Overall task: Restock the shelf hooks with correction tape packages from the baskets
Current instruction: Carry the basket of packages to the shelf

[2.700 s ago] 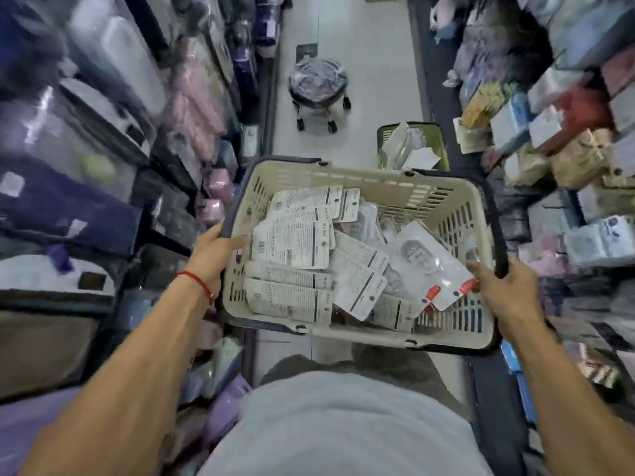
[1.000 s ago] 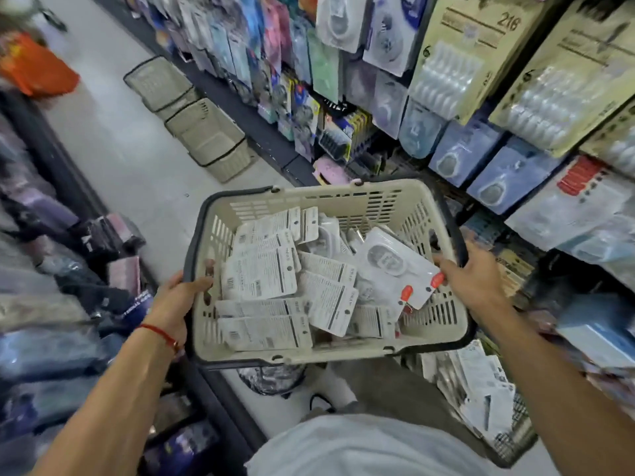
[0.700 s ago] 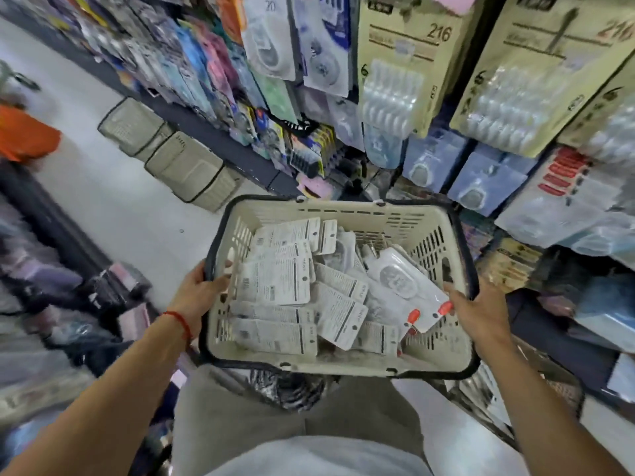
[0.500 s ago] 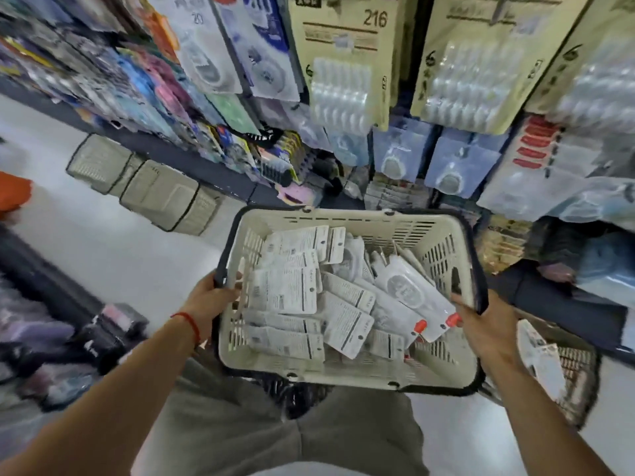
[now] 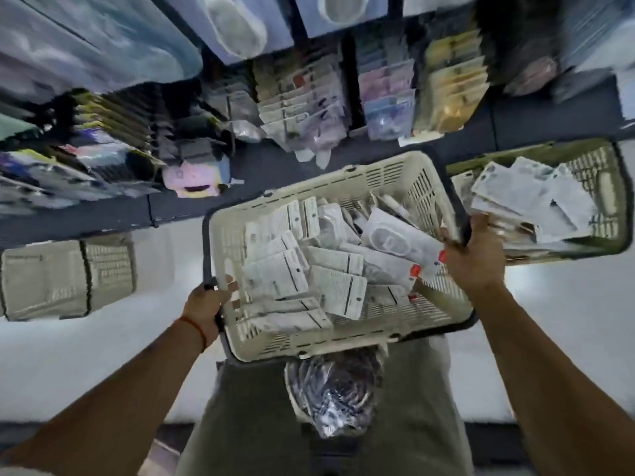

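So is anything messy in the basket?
Yes. The white correction tape packages lie jumbled at all angles in the cream plastic basket, which is tilted. The left hand and right hand grip its rim.

I've turned from looking down the aisle to face the shelf [image 5: 309, 97], and my head has tipped down, so its lower rows and the floor [image 5: 567, 321] fill my view. The basket [image 5: 343, 338] in my hands has come lower and tilted, near a second basket [image 5: 615, 201] on the floor at my right.
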